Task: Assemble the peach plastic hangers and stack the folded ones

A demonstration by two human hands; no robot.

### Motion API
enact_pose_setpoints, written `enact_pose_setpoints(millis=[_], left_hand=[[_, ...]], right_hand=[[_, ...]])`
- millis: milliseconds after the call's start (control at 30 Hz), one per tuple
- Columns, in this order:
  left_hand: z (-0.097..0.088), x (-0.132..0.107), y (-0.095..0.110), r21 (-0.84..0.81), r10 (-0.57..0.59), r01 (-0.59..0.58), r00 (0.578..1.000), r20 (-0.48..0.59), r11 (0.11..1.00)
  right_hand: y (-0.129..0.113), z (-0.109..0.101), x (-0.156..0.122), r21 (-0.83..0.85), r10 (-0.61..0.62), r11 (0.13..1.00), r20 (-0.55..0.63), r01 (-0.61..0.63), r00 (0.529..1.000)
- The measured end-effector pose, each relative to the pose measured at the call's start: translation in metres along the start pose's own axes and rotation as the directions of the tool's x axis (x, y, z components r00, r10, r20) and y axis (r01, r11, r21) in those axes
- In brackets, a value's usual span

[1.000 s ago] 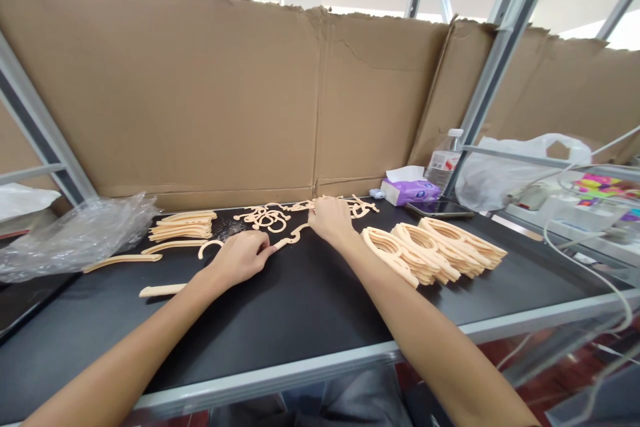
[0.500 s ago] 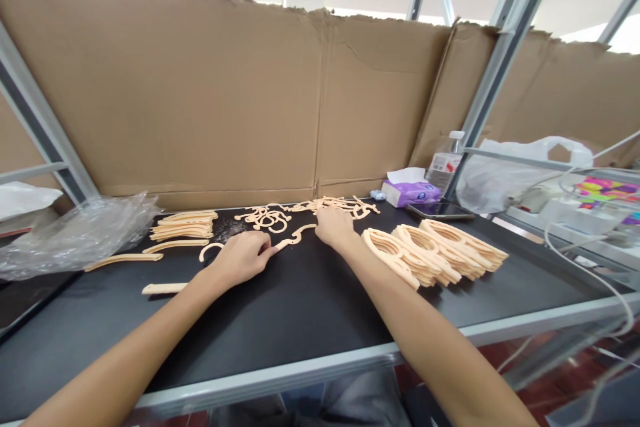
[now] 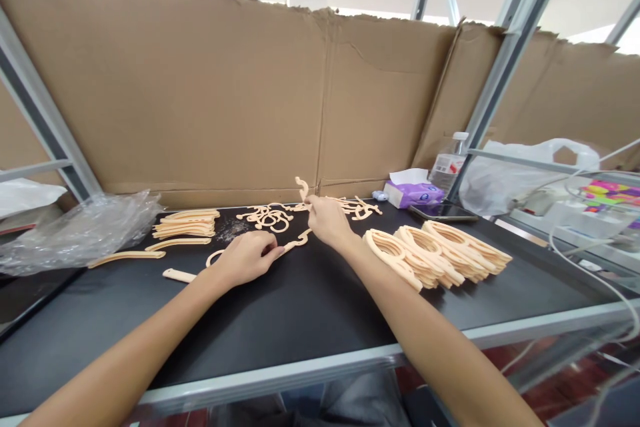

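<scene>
My left hand (image 3: 250,257) is closed on a beige plastic hanger (image 3: 179,275). From behind this hand show a flat arm at the lower left, a ring-like hook end at the left, and a wavy end at the right; the middle is hidden. My right hand (image 3: 327,220) pinches a short curved beige plastic piece (image 3: 302,188), which stands up above the fingertips. It is held just behind and above the hanger's right end, apart from it. Small hooked beige pieces (image 3: 267,218) lie in a loose heap behind my hands.
Long beige strips (image 3: 186,223) are stacked at the left, with a single curved strip (image 3: 127,257) nearer. Several bundles of looped beige parts (image 3: 433,253) lie right of my forearm. Clear plastic wrap (image 3: 85,227), a purple tissue pack (image 3: 415,193), a phone (image 3: 443,212) and a bottle (image 3: 447,163) border the table.
My right hand has turned and risen slightly leftward, with the short curved piece now upright in its fingers. My left hand and the hanger have shifted slightly to the right.
</scene>
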State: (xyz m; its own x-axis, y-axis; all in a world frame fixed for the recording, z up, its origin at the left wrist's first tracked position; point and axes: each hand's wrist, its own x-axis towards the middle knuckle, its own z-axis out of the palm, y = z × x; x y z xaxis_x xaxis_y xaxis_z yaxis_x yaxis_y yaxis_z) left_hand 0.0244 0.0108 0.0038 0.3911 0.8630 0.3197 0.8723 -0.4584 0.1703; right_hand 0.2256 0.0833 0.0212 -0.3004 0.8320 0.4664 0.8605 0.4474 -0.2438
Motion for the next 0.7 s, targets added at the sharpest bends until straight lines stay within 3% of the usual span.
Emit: enact_pose_setpoints(millis=[133, 233, 333, 500, 700], left_hand=[[-0.004, 0.003, -0.005, -0.103, -0.073, 0.053, 0.977, -0.202, 0.993], [-0.007, 0.005, -0.013, -0.292, -0.217, 0.113, 0.91, -0.353, 0.95], [-0.009, 0.006, -0.014, -0.437, -0.334, 0.139, 0.848, -0.411, 0.889], [-0.013, 0.006, -0.005, -0.537, -0.379, 0.088, 0.802, -0.462, 0.839], [-0.023, 0.006, -0.021, -0.426, -0.399, 0.147, 0.698, -0.595, 0.893]], right_hand=[[-0.017, 0.01, -0.007, 0.183, -0.244, 0.949, -0.085, 0.256, 0.966], [-0.031, 0.017, -0.014, 0.211, -0.385, 0.889, -0.135, 0.406, 0.913], [-0.044, 0.023, -0.022, 0.153, -0.491, 0.844, -0.163, 0.513, 0.856], [-0.059, 0.027, -0.031, 0.057, -0.557, 0.819, -0.156, 0.57, 0.816], [-0.068, 0.03, -0.04, 0.148, -0.518, 0.835, -0.113, 0.53, 0.848]])
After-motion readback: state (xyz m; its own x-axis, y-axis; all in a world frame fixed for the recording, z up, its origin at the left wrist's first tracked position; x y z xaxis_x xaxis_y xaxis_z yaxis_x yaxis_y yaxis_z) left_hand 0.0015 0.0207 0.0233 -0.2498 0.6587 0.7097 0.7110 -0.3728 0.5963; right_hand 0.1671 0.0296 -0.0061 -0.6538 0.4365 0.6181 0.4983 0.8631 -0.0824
